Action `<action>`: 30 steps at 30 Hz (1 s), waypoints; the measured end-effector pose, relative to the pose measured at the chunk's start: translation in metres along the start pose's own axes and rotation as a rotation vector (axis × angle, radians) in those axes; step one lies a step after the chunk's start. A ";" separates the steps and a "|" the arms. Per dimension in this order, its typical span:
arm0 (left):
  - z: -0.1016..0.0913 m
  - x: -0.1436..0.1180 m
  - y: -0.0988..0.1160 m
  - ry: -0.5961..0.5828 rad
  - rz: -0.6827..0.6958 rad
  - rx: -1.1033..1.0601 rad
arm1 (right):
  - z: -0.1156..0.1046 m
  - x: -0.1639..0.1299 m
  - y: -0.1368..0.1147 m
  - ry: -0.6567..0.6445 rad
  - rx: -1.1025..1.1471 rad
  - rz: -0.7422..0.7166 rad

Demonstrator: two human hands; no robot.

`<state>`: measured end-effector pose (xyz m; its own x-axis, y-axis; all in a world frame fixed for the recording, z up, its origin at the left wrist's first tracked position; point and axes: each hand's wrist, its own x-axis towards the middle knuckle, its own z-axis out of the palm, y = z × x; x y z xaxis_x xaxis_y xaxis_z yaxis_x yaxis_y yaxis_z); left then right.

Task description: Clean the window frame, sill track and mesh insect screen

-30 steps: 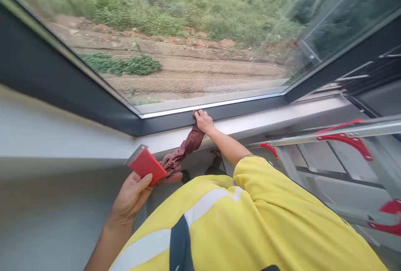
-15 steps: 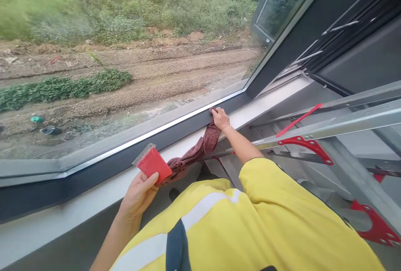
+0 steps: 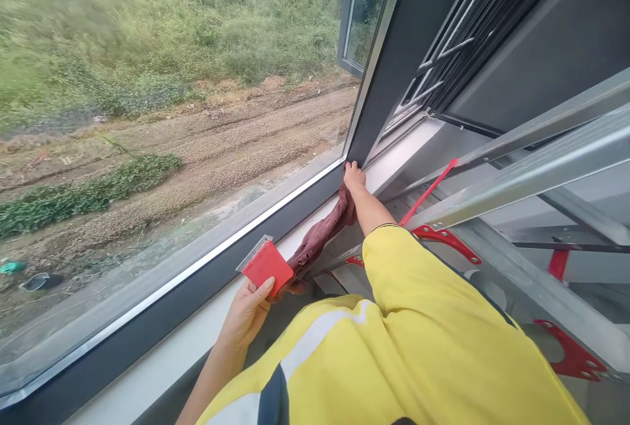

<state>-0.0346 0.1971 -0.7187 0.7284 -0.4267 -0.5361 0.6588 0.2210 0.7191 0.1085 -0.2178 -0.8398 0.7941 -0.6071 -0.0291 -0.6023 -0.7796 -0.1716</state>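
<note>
My left hand [image 3: 250, 310] is closed on a red scraper [image 3: 268, 269] with a flat, clear-looking blade edge, thumb on its face. A maroon cloth [image 3: 319, 231] stretches in a twisted length from behind the scraper up to my right hand [image 3: 354, 176]. The fingers of that hand are closed on the cloth's far end, pressed into the lower corner of the dark window frame [image 3: 207, 281]. How the cloth's near end is held behind the scraper is hidden.
A white sill [image 3: 162, 359] runs below the frame. To the right stands an aluminium stepladder [image 3: 531, 169] with red brackets, close to my right arm. An opened window sash [image 3: 367, 15] juts outside, and metal bars [image 3: 453, 51] line the upper right.
My right hand has slid along the frame with the cloth into the corner. My left hand and the scraper have followed rightward. The view has turned to the right.
</note>
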 end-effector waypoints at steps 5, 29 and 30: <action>-0.010 0.005 0.000 -0.065 -0.030 0.026 | -0.002 -0.017 0.012 -0.083 0.094 0.308; -0.015 0.007 0.000 -0.004 -0.032 -0.018 | -0.013 0.020 -0.009 -0.104 0.095 0.133; -0.015 0.007 0.001 -0.020 -0.037 -0.014 | -0.014 0.019 -0.007 -0.114 0.091 0.115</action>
<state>-0.0259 0.2071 -0.7287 0.6996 -0.4523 -0.5531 0.6878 0.2168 0.6928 0.1272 -0.2259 -0.8257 0.7274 -0.6662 -0.1648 -0.6842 -0.6854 -0.2493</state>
